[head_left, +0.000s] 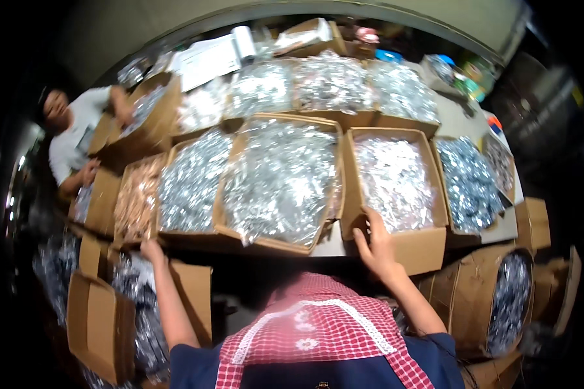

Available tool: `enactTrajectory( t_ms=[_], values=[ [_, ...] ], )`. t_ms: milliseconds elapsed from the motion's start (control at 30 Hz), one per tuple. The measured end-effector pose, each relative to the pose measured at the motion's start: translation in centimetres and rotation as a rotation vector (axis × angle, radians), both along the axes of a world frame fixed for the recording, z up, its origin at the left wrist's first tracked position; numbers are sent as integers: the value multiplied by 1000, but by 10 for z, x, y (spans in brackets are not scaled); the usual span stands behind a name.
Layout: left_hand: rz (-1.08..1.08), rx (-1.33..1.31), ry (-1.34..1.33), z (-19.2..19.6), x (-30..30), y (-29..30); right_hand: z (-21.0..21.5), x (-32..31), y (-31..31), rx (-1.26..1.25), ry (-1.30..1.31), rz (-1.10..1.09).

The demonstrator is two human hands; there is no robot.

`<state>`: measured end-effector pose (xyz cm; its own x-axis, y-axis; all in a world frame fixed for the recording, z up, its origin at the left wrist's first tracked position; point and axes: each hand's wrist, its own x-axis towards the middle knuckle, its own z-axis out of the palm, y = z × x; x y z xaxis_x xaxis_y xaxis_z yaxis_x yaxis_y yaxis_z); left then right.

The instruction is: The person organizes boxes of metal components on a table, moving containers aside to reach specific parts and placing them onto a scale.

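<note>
My left hand (152, 251) is at the front rim of a cardboard box of copper-coloured packets (138, 194), its fingers closed at the edge and partly hidden. My right hand (377, 249) rests at the front left corner of a cardboard box (416, 249) filled with shiny clear, pinkish packets (396, 178). Its thumb and fingers are spread apart at the rim, with nothing seen between them. Between my hands stand a large box heaped with silvery clear packets (279, 181) and a box of blue-grey packets (194, 181).
More boxes of shiny packets (334, 81) line the back of the table. Bluish packets (468, 185) fill a box at the right. At the far left a person (78, 126) reaches into a tilted box (159, 113). Open cartons (100, 324) stand below the table on both sides.
</note>
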<state>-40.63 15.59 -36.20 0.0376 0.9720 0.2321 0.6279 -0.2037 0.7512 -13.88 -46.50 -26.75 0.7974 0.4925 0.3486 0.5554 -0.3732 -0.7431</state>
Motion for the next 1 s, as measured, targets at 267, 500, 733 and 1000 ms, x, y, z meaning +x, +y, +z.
enactTrajectory(
  t_ms=[267, 500, 733, 1000],
  values=[
    [-17, -302, -235, 5, 88, -17, -33, 46, 17, -432, 129, -400],
    [-93, -246, -424, -6, 24, 5, -14, 81, 46, -560, 76, -195],
    [-144, -269, -388, 20, 43, -20, -30, 87, 55, -346, 53, -35],
    [-53, -372, -418, 10, 44, -47, 8, 130, -6, -346, 424, 561]
  ],
)
